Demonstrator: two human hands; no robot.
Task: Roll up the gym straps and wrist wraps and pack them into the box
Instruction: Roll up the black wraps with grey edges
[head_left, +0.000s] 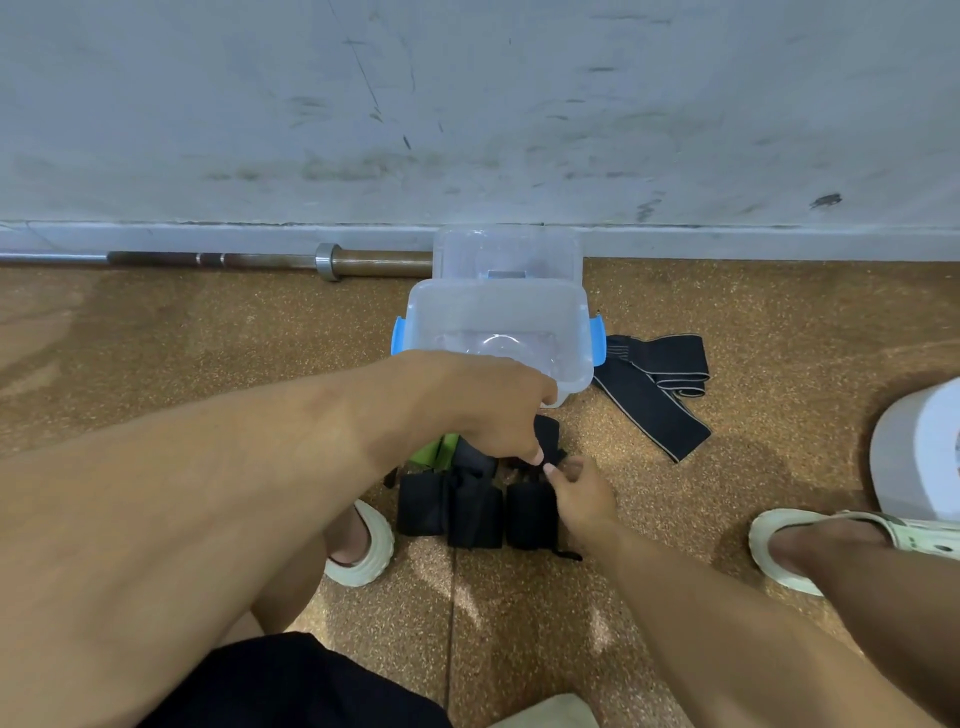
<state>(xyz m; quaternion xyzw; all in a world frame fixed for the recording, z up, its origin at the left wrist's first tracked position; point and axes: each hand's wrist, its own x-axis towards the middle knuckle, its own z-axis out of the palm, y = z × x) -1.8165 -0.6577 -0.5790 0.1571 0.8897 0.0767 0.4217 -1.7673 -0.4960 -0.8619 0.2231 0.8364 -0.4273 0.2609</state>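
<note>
Cork-brown floor (727, 322), barbell (260, 259) along wall. Clear box (498, 317) open, lid (506, 252) behind. Long black strap (654, 379) loose right of box. Black wrist wraps (470, 512) piled before box. Left hand (483, 410) and right hand (579, 491) both pinching wrap ends there.

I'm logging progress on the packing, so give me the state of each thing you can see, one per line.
Box: open, nothing in it.
Lid: off, behind the box.
Black wraps: in a pile on the floor.
Long strap: unrolled, right of the box.
Left hand: fingertips on the pile.
Right hand: pinching a wrap.
Barbell: lying along the wall.
</note>
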